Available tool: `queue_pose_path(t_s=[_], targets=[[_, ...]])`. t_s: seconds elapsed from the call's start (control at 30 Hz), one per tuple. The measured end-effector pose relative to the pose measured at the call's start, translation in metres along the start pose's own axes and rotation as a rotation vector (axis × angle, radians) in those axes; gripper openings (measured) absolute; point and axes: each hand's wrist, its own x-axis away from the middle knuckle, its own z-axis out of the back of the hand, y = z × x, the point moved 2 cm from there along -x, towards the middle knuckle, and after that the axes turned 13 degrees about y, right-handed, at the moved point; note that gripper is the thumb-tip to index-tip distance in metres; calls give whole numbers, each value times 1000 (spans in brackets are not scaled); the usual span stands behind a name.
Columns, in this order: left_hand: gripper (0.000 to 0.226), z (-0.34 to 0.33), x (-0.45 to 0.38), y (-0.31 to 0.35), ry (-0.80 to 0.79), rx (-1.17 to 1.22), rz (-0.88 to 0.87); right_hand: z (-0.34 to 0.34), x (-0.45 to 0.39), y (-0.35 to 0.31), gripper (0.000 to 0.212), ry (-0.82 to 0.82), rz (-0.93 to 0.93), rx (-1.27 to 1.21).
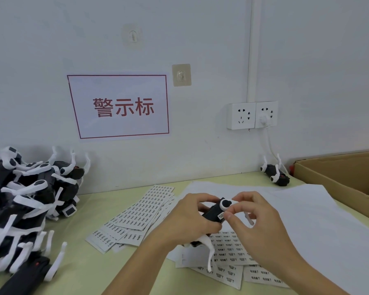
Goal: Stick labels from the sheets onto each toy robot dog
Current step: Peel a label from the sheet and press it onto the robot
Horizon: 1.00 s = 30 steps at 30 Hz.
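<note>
My left hand (pixel 192 218) grips a black and white toy robot dog (pixel 213 211) above the table, its white legs hanging down. My right hand (pixel 251 220) pinches a small white label (pixel 221 216) with thumb and forefinger, touching it to the dog's black body. Label sheets (pixel 136 213) fan out left of my hands, and more label sheets (pixel 228 248) lie under them. A heap of toy robot dogs (pixel 26 199) fills the left side. One single toy dog (pixel 275 174) lies by the wall at the back right.
An open cardboard box (pixel 337 175) stands at the right edge. A large white paper sheet (pixel 307 209) covers the table's right half. Wall sockets (pixel 251 114) with a plugged white cable sit above the table, beside a red-bordered sign (pixel 119 105).
</note>
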Motion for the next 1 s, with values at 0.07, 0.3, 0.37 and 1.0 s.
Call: queue_pose_path(t_s=[0.07, 0.3, 0.37, 1.0], targets=[[46, 0, 1, 2, -9, 15, 1, -1, 1, 1, 23, 3, 6, 15], [44, 1, 4, 7, -16, 50, -16, -1, 2, 2, 23, 15, 23, 33], [44, 1, 4, 7, -14, 46, -24, -1, 3, 2, 23, 29, 20, 20], [37, 0, 4, 6, -56, 67, -5, -6, 5, 11, 23, 89, 21, -6]])
